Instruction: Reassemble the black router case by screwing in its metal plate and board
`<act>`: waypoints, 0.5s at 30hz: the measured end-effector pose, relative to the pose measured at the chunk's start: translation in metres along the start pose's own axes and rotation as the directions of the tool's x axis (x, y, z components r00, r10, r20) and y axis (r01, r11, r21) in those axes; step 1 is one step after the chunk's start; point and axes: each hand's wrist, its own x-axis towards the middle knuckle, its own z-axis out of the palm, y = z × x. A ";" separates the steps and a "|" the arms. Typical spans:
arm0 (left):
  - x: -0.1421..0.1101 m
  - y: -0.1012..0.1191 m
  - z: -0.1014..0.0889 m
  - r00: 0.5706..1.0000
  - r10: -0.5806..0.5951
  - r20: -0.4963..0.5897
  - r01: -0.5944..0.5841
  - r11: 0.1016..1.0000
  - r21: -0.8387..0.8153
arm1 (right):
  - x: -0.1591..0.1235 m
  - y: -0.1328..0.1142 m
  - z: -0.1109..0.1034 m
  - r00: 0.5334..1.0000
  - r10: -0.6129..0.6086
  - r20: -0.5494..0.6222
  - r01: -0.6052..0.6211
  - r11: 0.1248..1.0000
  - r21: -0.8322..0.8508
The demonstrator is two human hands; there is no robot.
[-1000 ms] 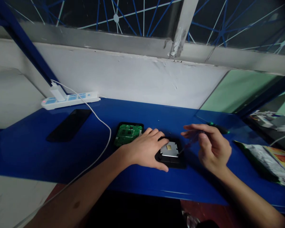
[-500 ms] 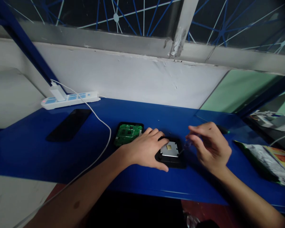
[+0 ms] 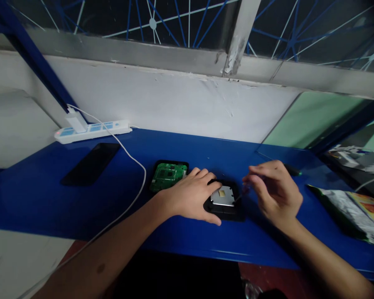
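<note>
A black plastic case [image 3: 229, 214] lies on the blue table, with a silver metal plate [image 3: 218, 200] inside it that bears a small gold-coloured square. My left hand [image 3: 195, 193] rests palm down across the case's left side, fingers spread, one fingertip at the plate's upper edge and the thumb by the front edge. My right hand [image 3: 276, 193] is pinched around a small screwdriver [image 3: 244, 189] with a see-through handle; its thin shaft slants down to the plate's right corner. To the left, a green circuit board [image 3: 168, 174] sits in another black shell, partly behind my left hand.
A white power strip [image 3: 109, 129] with a charger stands at the back left, and its white cable [image 3: 136, 158] crosses the table. A black phone-like slab [image 3: 90, 164] lies nearby. On the right are a shiny packet [image 3: 352, 207] and a dark, green-tipped tool [image 3: 292, 169].
My right hand has turned slightly, and the screwdriver's handle with it. The left hand and the case stay in place.
</note>
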 end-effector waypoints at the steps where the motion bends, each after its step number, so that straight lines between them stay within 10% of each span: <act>1: 0.000 0.000 0.000 1.000 0.000 -0.002 0.000 1.000 0.002 | 0.000 -0.002 0.001 1.000 0.021 -0.006 -0.021 1.000 0.014; 15: 0.000 0.000 0.000 1.000 0.004 -0.008 -0.004 1.000 0.001 | 0.005 -0.002 0.003 0.997 0.067 0.038 -0.065 0.996 -0.062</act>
